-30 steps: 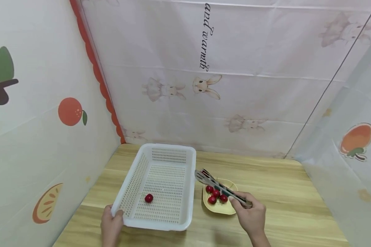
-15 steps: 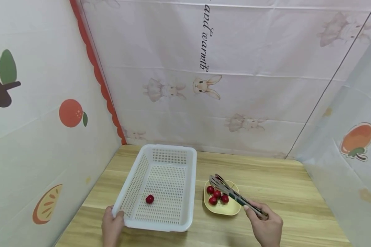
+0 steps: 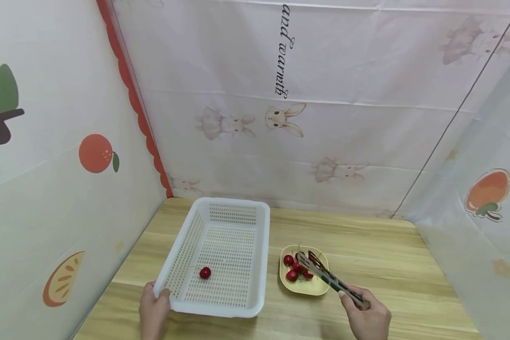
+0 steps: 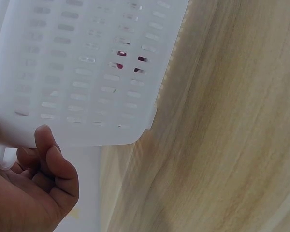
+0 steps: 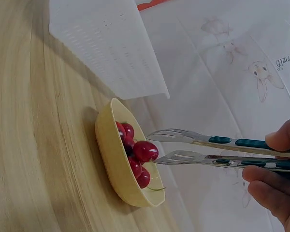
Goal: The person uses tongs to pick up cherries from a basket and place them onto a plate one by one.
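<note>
My left hand [image 3: 154,309] grips the front left corner of a white perforated plastic basket [image 3: 261,264]; in the left wrist view the fingers [image 4: 63,169] curl at its rim. One cherry [image 3: 205,273] lies in the basket. My right hand [image 3: 369,315] holds metal tongs [image 3: 337,283] with green grip inserts, thumb on one arm and fingers on the other. The slotted tong tips stand apart over a small yellow dish [image 3: 312,289] of several cherries [image 3: 291,275]. In the right wrist view one cherry [image 5: 146,151] sits right at the tong tips.
The dish stands right of the basket on a wood-grain table [image 3: 378,264]. A printed rabbit cloth [image 3: 340,71] hangs behind the table. Fruit-patterned sheets [image 3: 46,212] line both sides.
The right hand has drawn the tongs rightward and toward the body, so their tips moved from the basket's right rim to over the dish's cherries. The left hand and basket stay put.
</note>
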`<state>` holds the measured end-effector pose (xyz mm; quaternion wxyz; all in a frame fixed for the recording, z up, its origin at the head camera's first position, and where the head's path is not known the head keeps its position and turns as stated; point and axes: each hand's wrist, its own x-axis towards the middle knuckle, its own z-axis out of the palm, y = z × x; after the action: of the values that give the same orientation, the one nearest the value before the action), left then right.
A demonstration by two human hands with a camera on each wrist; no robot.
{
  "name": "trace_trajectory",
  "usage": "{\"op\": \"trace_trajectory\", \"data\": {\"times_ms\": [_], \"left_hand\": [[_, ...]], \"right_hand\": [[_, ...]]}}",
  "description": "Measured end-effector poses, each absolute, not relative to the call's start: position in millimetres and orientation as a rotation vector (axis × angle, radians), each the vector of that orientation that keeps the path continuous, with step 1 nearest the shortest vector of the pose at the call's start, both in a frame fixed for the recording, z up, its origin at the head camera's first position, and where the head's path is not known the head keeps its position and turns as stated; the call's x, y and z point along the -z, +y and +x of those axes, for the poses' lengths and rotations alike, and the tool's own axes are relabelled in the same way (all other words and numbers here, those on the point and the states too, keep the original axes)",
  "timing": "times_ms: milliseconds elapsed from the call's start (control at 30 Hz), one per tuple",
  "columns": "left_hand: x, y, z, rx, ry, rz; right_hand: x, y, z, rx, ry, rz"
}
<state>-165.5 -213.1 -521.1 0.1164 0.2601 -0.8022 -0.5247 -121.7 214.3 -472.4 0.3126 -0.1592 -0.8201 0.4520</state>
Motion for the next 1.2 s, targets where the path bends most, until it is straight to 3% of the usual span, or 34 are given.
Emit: {"op": "trace_trajectory", "data": {"times_ms": [400, 800, 1200], "left_hand": [[544, -228, -174, 1.564, -2.352, 0.734], [509, -212, -164, 1.568, -2.360, 0.771], [521, -215, -166, 1.542, -2.362, 0.771]], "right_hand": [[472, 217, -125, -1.195, -2.147, -0.380], [460, 207, -135, -1.341, -2.092, -0.400], [451, 189, -138, -1.552, -2.037, -0.273]]}}
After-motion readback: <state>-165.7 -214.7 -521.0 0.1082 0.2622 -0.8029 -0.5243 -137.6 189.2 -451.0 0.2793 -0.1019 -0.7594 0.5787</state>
